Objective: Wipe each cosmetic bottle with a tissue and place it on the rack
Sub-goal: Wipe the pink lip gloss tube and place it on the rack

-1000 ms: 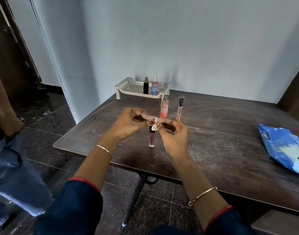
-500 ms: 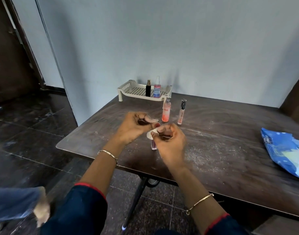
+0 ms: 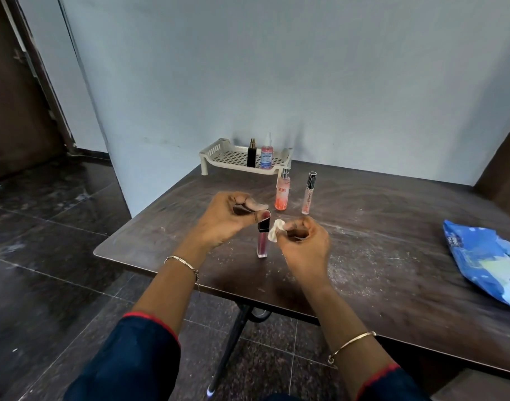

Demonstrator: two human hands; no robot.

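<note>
rack [image 3: 216, 150] at table [image 3: 392, 270] rear | spray bottle [image 3: 266, 156] on rack | mist bottle [image 3: 282, 195] before rack | packet [image 3: 485, 264] far right

My left grip [image 3: 227, 218] pinches the black cap of a dark pink lip gloss tube [image 3: 262, 243], which stands upright on the worktop [image 3: 392, 227]. My right grip [image 3: 304, 244] pinches a crumpled white tissue [image 3: 276, 230] just beside the cap. Behind, an orange spray bottle [image 3: 282, 195] and a slim tube [image 3: 308, 195] stand near each other. On the cream rack [image 3: 213, 153] stand a black bottle [image 3: 251, 156] and a blue-labelled spray bottle [image 3: 266, 156]. A blue packet [image 3: 485, 259] lies far right.
</note>
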